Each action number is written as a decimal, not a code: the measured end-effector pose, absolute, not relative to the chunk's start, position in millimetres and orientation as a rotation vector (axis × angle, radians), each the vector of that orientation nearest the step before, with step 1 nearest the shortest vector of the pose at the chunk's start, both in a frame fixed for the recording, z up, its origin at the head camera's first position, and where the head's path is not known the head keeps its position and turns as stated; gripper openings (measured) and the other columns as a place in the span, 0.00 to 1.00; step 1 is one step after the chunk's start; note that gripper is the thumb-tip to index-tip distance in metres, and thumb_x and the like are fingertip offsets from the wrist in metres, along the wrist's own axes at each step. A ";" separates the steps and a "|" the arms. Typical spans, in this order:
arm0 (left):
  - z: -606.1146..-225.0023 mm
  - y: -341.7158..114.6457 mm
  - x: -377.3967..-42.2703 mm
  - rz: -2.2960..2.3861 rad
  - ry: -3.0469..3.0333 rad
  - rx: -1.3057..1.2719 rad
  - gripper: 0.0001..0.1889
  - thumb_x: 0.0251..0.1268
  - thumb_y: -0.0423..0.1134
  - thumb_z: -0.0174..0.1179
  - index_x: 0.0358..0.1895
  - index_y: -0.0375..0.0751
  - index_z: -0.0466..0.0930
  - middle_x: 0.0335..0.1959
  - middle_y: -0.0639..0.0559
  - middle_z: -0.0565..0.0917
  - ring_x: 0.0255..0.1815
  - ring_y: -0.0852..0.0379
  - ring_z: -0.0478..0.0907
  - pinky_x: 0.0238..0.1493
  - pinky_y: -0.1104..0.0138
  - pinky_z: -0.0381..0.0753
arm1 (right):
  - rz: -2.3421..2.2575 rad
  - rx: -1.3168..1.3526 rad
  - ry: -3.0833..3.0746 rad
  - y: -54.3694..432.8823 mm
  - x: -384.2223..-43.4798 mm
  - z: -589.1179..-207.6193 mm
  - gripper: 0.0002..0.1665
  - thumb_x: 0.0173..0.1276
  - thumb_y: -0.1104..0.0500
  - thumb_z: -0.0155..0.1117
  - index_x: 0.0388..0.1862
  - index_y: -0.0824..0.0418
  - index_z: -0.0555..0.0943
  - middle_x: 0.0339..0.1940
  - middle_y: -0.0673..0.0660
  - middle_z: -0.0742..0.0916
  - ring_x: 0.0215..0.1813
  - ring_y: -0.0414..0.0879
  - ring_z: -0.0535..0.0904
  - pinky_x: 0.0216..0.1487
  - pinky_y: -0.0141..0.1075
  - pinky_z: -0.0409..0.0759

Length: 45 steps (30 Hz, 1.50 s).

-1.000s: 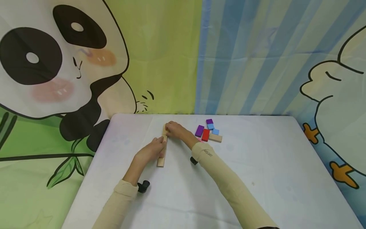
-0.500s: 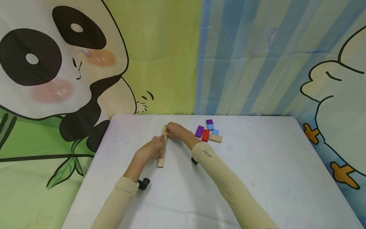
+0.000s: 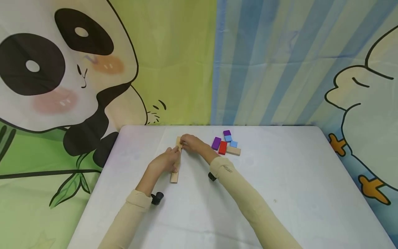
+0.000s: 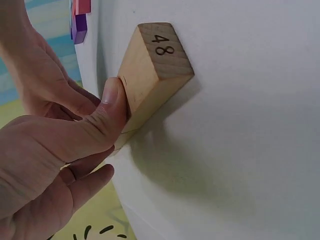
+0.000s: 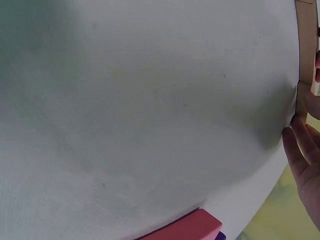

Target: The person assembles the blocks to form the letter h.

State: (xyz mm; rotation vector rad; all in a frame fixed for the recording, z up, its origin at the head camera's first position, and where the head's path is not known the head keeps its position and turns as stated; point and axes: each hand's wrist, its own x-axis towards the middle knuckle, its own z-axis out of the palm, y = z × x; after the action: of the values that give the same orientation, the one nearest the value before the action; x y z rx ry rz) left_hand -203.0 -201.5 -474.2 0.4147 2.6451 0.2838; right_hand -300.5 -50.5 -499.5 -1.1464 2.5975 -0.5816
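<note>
Several plain wooden blocks form a narrow row [image 3: 174, 177] running away from me on the white table. The near end block [image 4: 150, 65] is marked 48 on its end face. My left hand [image 3: 166, 160] lies along the row's left side, its thumb [image 4: 111, 102] straight on top of the wood and its other fingers extended farther along. At the far end, my right hand [image 3: 193, 143] pinches the last wooden block [image 3: 178, 140]. In the right wrist view its fingertips [image 5: 289, 134] are right at the block's lower edge, and much of that block is covered.
Right of the row lies a loose group: purple block [image 3: 216, 143], red block [image 3: 222, 147], light blue block [image 3: 234, 144], plain wooden block [image 3: 233, 150], and another purple block [image 3: 227, 132] behind. A printed curtain [image 3: 174, 62] hangs behind the table [image 3: 295, 173].
Both hands stay at the row with little movement. The right hand shifts slightly at the far end, where more of the far block now shows. The coloured blocks stay in place.
</note>
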 end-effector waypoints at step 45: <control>-468.8 -188.5 -218.0 0.126 2.646 0.427 0.53 0.43 0.41 0.76 0.72 0.29 0.54 0.66 0.37 0.61 0.55 0.49 0.65 0.51 0.59 0.78 | -0.521 -1.422 2.734 135.3 -245.0 -500.7 0.22 0.64 0.62 0.67 0.58 0.65 0.80 0.60 0.63 0.82 0.63 0.56 0.76 0.62 0.47 0.77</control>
State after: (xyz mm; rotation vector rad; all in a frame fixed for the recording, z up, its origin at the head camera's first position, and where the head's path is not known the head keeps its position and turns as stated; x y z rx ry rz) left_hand -218.0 -188.5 -468.8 0.4265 2.6464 0.1256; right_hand -245.0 135.3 -500.7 -1.4218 2.7338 -0.5213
